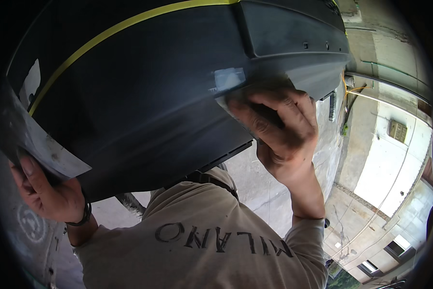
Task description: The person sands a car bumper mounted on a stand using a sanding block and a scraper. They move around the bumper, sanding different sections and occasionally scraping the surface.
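Observation:
A large black car bumper (144, 101) spans the view in front of me, with a light patch (229, 78) on its surface. My right hand (286, 127) presses a dark, flat piece of what looks like sandpaper (233, 110) against the bumper, just below and right of that patch. Its fingers are bent over the sheet and cover most of it. At the lower left, my left hand (50, 192) grips the bumper's end, the thumb lying on the outer side. Beside that thumb is a pale grey-white area (57, 149).
Yellow tape (115, 28) runs along the bumper's upper part. Small holes (327, 45) show at its right. Beneath lies a grey concrete floor (269, 192). A white panel (387, 159) and a pale wall (351, 231) are at the right, with a thin orange cable (356, 89).

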Motion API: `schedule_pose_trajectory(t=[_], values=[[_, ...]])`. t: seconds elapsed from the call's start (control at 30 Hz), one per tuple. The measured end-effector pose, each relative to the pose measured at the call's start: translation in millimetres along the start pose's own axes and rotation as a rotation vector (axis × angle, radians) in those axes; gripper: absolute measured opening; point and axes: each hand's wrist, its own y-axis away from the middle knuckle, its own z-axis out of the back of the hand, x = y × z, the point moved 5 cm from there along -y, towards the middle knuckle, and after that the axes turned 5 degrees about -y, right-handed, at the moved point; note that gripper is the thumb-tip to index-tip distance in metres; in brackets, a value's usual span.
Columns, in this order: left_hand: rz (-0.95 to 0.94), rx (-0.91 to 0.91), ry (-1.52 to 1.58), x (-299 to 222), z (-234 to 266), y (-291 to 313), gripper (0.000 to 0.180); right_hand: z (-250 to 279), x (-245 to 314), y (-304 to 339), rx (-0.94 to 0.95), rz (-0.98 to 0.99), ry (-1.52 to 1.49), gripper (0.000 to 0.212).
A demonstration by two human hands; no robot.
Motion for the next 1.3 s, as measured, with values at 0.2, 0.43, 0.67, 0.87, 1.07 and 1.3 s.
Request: schedule_pose_trajectory(t=[0.2,0.43,0.67,0.87,1.07,1.3], values=[[-0.087,-0.025,-0.093,-5.2,-5.6,3.2,0.036,18.8,6.1,-3.4,-0.095,0.042,0.050,0.044],[-0.159,0.044,-0.201,-8.2,-4.4,3.7,0.037,-3.9,-3.6,-22.1,-0.060,0.039,0.009,0.048],[-0.050,-0.008,-0.046,-4.6,-4.7,-0.9,0.036,-2.6,-3.6,-2.4,-0.045,0.016,-0.065,0.050],[-0.111,0.018,-0.082,-7.8,-18.1,-3.2,0.034,38.7,0.8,24.2,-0.156,0.025,0.052,0.038],[-0.155,-0.016,-0.082,-20.8,-49.7,-2.9,0.027,42.2,-14.0,78.6,-0.259,-0.008,-0.162,0.033],[-0.106,0.075,-0.015,-54.1,-115.6,80.0,0.041,41.1,-17.7,149.7,-0.296,0.085,-0.375,0.032]])
